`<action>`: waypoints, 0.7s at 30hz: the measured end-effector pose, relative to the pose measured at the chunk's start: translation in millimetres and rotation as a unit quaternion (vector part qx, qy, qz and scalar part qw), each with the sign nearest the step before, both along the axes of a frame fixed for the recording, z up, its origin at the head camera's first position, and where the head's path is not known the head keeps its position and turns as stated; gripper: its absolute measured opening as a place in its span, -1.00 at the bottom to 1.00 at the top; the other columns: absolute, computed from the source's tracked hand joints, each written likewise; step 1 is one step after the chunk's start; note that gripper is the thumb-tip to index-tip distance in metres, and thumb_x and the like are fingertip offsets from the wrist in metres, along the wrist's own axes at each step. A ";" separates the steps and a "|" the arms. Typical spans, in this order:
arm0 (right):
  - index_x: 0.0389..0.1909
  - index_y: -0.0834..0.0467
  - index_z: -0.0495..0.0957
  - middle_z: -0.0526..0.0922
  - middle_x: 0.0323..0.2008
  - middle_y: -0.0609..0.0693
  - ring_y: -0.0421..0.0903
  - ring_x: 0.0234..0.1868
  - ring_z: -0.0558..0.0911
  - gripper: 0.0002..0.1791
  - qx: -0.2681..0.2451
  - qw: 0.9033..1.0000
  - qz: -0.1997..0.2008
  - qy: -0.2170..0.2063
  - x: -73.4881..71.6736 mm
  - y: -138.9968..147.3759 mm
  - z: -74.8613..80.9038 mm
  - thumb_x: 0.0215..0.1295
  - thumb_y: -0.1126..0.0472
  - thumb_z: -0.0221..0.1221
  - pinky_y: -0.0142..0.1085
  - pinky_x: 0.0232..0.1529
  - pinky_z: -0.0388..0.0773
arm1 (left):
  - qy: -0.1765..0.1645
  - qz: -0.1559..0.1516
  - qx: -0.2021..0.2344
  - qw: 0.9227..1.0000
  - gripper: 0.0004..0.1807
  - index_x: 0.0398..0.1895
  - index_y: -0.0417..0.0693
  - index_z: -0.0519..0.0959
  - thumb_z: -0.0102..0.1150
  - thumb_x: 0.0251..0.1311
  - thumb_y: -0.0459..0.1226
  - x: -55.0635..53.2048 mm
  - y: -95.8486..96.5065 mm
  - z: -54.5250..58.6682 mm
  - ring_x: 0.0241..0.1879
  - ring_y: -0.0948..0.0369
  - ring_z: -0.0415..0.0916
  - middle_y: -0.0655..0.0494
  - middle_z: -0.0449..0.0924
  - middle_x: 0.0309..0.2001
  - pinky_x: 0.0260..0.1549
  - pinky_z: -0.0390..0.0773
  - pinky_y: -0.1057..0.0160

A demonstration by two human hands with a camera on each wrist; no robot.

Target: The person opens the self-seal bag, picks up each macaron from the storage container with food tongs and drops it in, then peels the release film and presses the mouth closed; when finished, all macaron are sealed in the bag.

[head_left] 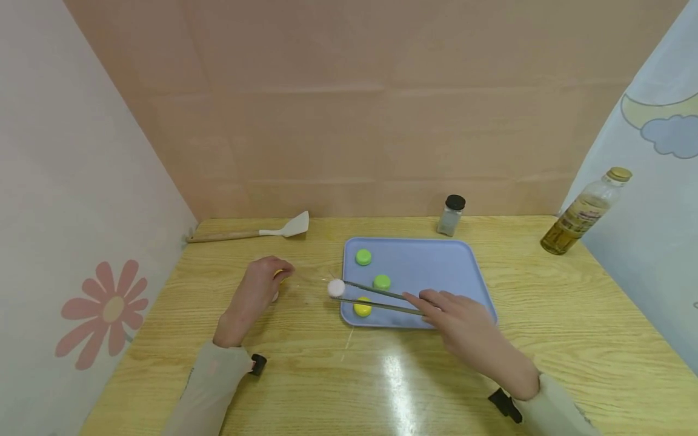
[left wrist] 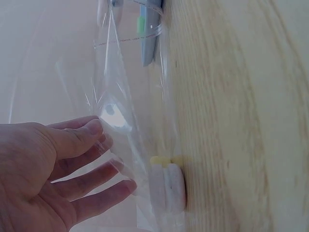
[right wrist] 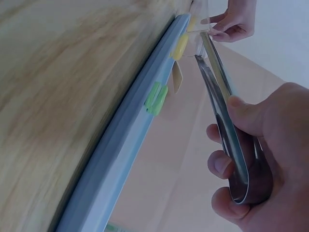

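Observation:
In the left wrist view my left hand (left wrist: 82, 169) pinches a clear plastic bag (left wrist: 120, 92) between thumb and fingers. A pale macaron (left wrist: 166, 188) and a bit of yellow show through the film, low beside the table. My right hand (head_left: 463, 327) grips metal tongs (head_left: 392, 306), whose tips hold a whitish macaron (head_left: 336, 288) at the tray's left edge, toward the bag's mouth. On the blue tray (head_left: 431, 260) sit two green macarons, one near the back (head_left: 363, 257) and one nearer the middle (head_left: 382, 282). Beneath the tongs lies a yellow macaron (head_left: 362, 307).
A spatula (head_left: 251, 234) with a wooden handle lies at the back left. Behind the tray stands a small black-capped jar (head_left: 450, 216). An oil bottle (head_left: 583, 212) is at the far right. Walls close off the table's back and sides.

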State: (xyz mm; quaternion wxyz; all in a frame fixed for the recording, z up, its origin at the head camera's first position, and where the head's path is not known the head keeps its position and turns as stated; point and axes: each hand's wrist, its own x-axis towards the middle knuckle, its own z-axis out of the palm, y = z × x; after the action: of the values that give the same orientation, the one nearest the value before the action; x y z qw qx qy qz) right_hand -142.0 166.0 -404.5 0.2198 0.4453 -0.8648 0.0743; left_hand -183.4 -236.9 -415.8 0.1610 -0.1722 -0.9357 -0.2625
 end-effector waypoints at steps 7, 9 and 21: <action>0.30 0.08 0.54 0.59 -0.09 -0.07 -0.16 -0.42 0.43 -0.20 0.026 1.000 -0.001 0.007 -6.7 -17.3 -1.0 -0.06 0.58 0.35 -0.41 -0.55 0.38 | -0.002 0.000 -0.002 1.000 -0.91 -0.25 -0.27 0.75 0.34 0.20 -0.49 -0.8 0.9 1.3 -0.30 0.05 0.67 -0.05 0.71 -0.28 -0.31 0.68 0.12; 0.29 0.07 0.56 0.61 -0.09 -0.07 -0.15 -0.41 0.46 -0.22 0.028 1.000 0.002 0.012 -9.0 -21.6 -2.3 -0.04 0.55 0.39 -0.39 -0.54 0.42 | 0.001 0.000 -0.002 1.000 -0.91 -0.26 -0.26 0.76 0.35 0.19 -0.50 -0.9 0.9 1.6 -0.31 0.05 0.67 -0.05 0.71 -0.29 -0.32 0.68 0.13; 0.34 0.03 0.52 0.60 -0.06 -0.07 -0.16 -0.40 0.48 -0.30 0.056 0.998 0.013 0.006 -25.7 -52.2 -6.5 0.15 0.39 0.42 -0.40 -0.57 0.39 | 0.000 0.001 -0.004 1.000 -0.91 -0.25 -0.27 0.75 0.35 0.19 -0.50 0.0 0.3 1.7 -0.30 0.04 0.67 -0.07 0.71 -0.29 -0.32 0.69 0.13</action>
State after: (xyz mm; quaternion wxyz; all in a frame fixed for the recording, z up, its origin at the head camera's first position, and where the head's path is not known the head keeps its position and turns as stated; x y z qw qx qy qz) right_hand -167.6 113.8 -411.0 0.1986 0.4688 -0.8603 0.0261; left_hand -183.4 -236.6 -414.1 0.1606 -0.1719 -0.9370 -0.2584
